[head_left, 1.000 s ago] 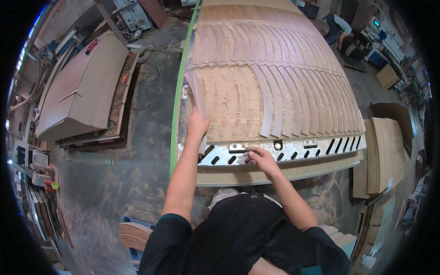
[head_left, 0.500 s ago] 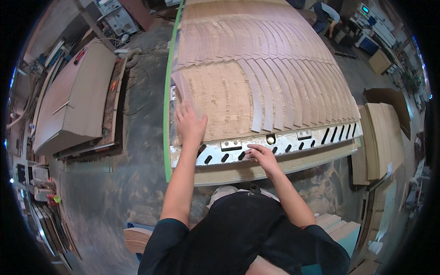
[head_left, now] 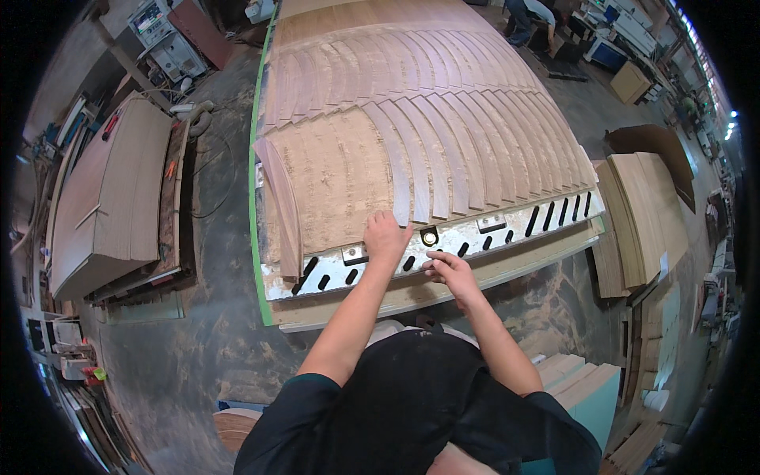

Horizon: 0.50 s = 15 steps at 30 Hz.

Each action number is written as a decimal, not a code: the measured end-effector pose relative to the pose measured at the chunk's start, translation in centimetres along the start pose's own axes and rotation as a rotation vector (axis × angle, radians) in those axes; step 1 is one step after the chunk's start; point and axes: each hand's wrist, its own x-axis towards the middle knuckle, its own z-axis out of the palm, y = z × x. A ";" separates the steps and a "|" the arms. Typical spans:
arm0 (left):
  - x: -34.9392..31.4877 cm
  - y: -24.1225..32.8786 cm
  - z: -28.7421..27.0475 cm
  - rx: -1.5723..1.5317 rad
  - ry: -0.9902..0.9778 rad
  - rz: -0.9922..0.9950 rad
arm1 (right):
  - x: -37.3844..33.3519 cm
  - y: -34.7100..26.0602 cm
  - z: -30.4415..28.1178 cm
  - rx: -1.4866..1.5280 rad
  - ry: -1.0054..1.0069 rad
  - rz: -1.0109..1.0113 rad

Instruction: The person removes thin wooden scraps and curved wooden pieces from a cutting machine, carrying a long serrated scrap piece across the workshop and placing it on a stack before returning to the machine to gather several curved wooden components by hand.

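Note:
Curved wooden strips [head_left: 443, 158] lie in overlapping rows across a large board on the bench. My left hand [head_left: 386, 237] is over the near edge of the sawdust-covered board [head_left: 332, 182], beside the lower end of the leftmost strip of the near row [head_left: 385, 158]. Its thumb stands apart from the fingers, and nothing shows in it. Above the slotted metal edge [head_left: 467, 241] hovers my right hand [head_left: 453, 277], fingers loosely bent and apart, with nothing visible between them. More curved strips [head_left: 283, 210] lie together along the board's left side.
A stack of curved panels [head_left: 119, 190] stands to the left, and another stack of panels [head_left: 633, 214] to the right. Cut pieces [head_left: 582, 388] sit near my right side. Far right, a person [head_left: 530, 20] bends over. Sawdust marks the floor.
My left hand has left the strips at the board's left side and moved right, to the near row's leftmost strip. My right hand stays nearly in place. The whole view has shifted slightly.

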 end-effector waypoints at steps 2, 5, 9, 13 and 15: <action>-0.1 0.4 -0.1 0.024 0.002 -0.009 | -0.2 0.0 -1.5 -0.001 0.022 0.016; 0.2 0.9 -0.7 0.001 -0.047 -0.091 | 0.0 -0.3 -3.1 0.016 0.031 0.040; 0.4 1.2 0.1 -0.061 -0.011 -0.196 | 1.4 -1.0 -4.4 0.027 -0.021 0.019; 0.4 1.4 0.7 -0.062 0.056 -0.219 | 3.0 -2.6 -4.5 0.035 -0.076 -0.001; 0.4 1.5 0.9 -0.074 0.048 -0.241 | 3.5 -3.8 -4.3 0.003 -0.092 -0.013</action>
